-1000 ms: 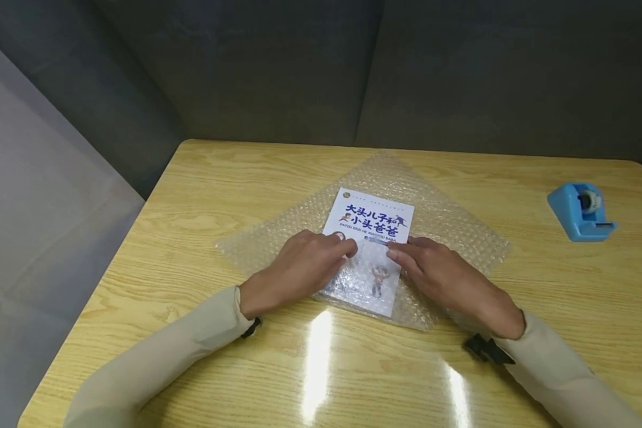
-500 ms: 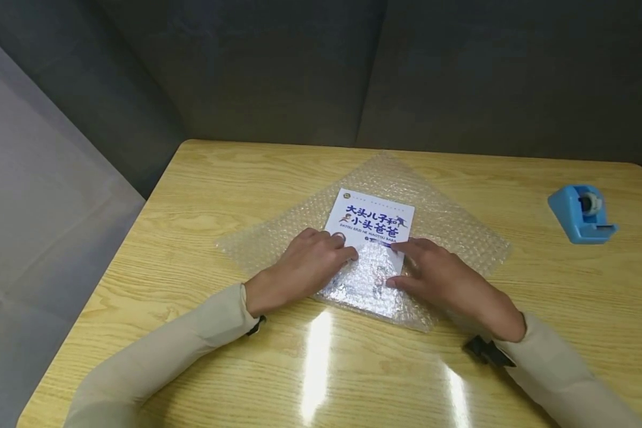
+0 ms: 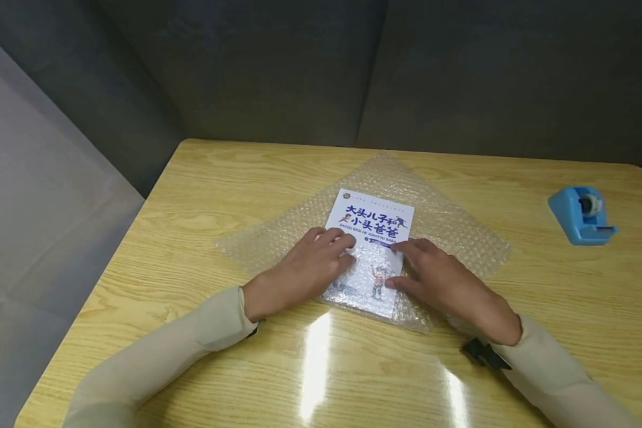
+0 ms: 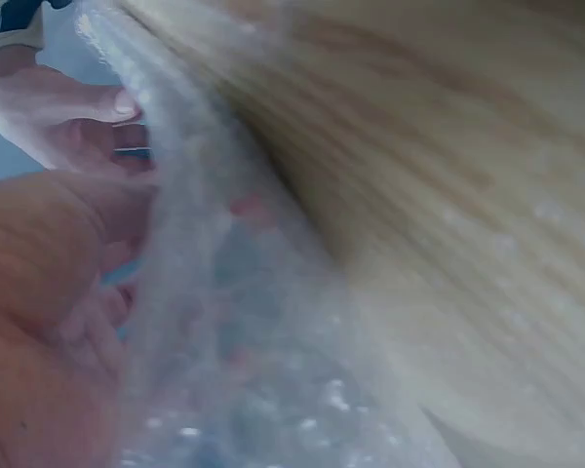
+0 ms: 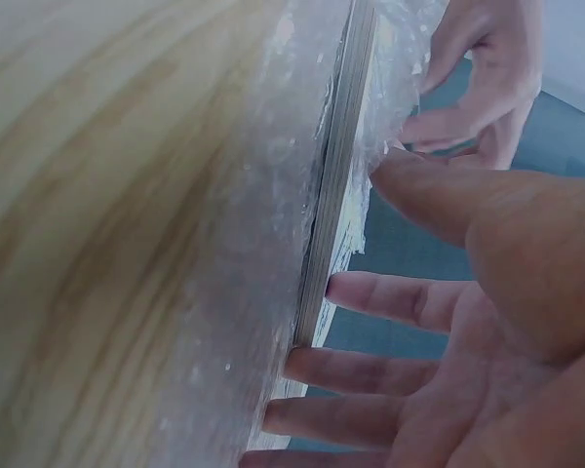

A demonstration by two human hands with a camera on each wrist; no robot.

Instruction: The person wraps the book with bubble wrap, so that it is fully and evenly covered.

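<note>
A white book [image 3: 371, 217] with blue lettering lies on a sheet of bubble wrap [image 3: 438, 208], turned like a diamond; a flap of the wrap covers the book's lower half. My left hand [image 3: 307, 264] rests on the flap at the book's left side, fingers bent loosely. At the right edge my right hand [image 3: 444, 279] has thumb and index finger spread, both touching the covered cover. In the right wrist view the fingers [image 5: 370, 375] lie straight along the book's page edge [image 5: 336, 175], the thumb on the wrap. The left wrist view shows the wrap [image 4: 244, 292] beside my left hand [image 4: 39, 283].
A blue tape dispenser [image 3: 578, 217] stands at the right rear of the wooden table [image 3: 192, 368]. Dark grey panels [image 3: 278, 71] rise behind the table's back edge, with a lighter grey cloth [image 3: 43, 178] on the left.
My right thumb has moved down the book, away from the index finger. The left hand's fingers have spread a little on the flap. The book and wrap have stayed in place.
</note>
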